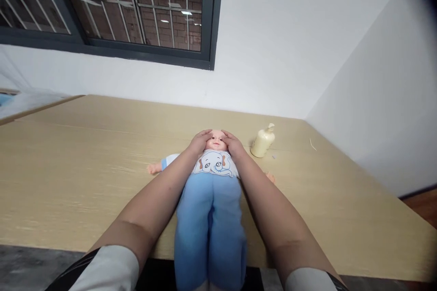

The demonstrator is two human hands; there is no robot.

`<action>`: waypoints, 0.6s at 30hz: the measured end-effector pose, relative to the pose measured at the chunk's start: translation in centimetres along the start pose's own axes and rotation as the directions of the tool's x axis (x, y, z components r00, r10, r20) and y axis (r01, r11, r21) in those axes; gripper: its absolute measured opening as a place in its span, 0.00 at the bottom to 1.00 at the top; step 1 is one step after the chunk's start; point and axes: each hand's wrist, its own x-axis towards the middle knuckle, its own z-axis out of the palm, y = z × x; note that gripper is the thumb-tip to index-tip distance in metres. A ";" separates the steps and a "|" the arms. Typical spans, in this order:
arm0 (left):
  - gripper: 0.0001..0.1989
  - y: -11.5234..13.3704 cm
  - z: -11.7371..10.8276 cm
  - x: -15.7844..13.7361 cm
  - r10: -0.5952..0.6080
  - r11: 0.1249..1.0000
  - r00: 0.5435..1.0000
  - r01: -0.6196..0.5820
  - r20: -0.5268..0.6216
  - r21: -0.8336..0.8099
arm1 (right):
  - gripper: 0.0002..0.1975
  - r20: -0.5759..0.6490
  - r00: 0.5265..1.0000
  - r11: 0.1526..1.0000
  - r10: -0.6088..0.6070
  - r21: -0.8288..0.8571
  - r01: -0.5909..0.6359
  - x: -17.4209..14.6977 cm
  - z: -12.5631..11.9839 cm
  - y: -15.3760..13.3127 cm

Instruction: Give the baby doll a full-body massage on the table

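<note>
A baby doll lies on its back on the wooden table, its head away from me and its legs toward me. It wears a white top with an elephant print and blue trousers. My left hand rests against the left side of the doll's head, and my right hand lies along the other side. Both hands look open, with fingers stretched over the head's upper sides; some fingers are hidden behind it. The doll's arms spread outward, partly covered by my forearms.
A cream pump bottle stands on the table to the right of the doll. Near it lie a tiny pale piece and a thin white strip. White walls and a barred window border the far side.
</note>
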 end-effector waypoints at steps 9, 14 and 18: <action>0.19 -0.6 -0.8 0.4 -0.008 0.995 0.999 0.012 0.041 -0.097 | 0.30 -0.001 1.000 0.999 0.027 0.045 -0.027 -0.9 0.4 -0.9; 0.23 -0.3 -0.7 0.0 0.001 0.996 0.997 0.006 0.077 -0.087 | 0.27 -0.044 0.999 0.998 -0.032 -0.060 0.030 -0.4 0.5 -0.4; 0.25 -0.2 -0.4 -0.1 -0.001 0.998 0.997 0.007 0.077 -0.068 | 0.28 -0.074 0.995 0.986 -0.059 -0.163 0.047 0.1 0.2 -0.1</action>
